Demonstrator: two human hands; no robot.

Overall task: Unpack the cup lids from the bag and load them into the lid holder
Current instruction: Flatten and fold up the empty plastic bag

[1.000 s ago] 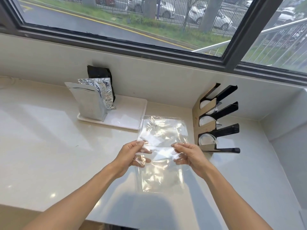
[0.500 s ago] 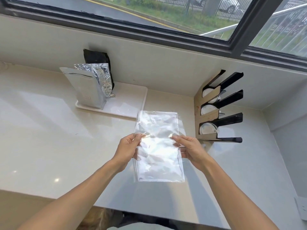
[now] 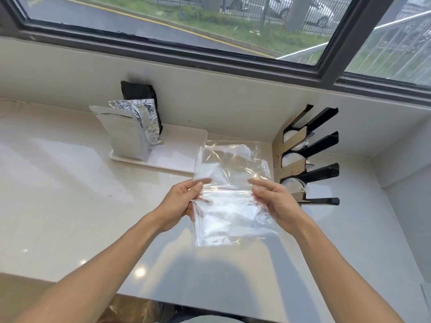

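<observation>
At the centre of the frame you hold the clear, crinkled plastic bag (image 3: 229, 197) above the pale glossy bench (image 3: 70, 206). Your left hand (image 3: 179, 203) pinches its left edge and your right hand (image 3: 275, 201) pinches its right edge, fingers curled onto the film. Just right of it stands the lid holder (image 3: 310, 157), 4 black slanted arms with white lids (image 3: 290, 159) in its slots. Farther, upper left, 2 silver foil pouches (image 3: 130, 131) stand on a white tray (image 3: 182, 155).

Bag (image 3: 231, 194) between tray (image 3: 177, 157) at left, lid holder (image 3: 310, 157) at right.
</observation>
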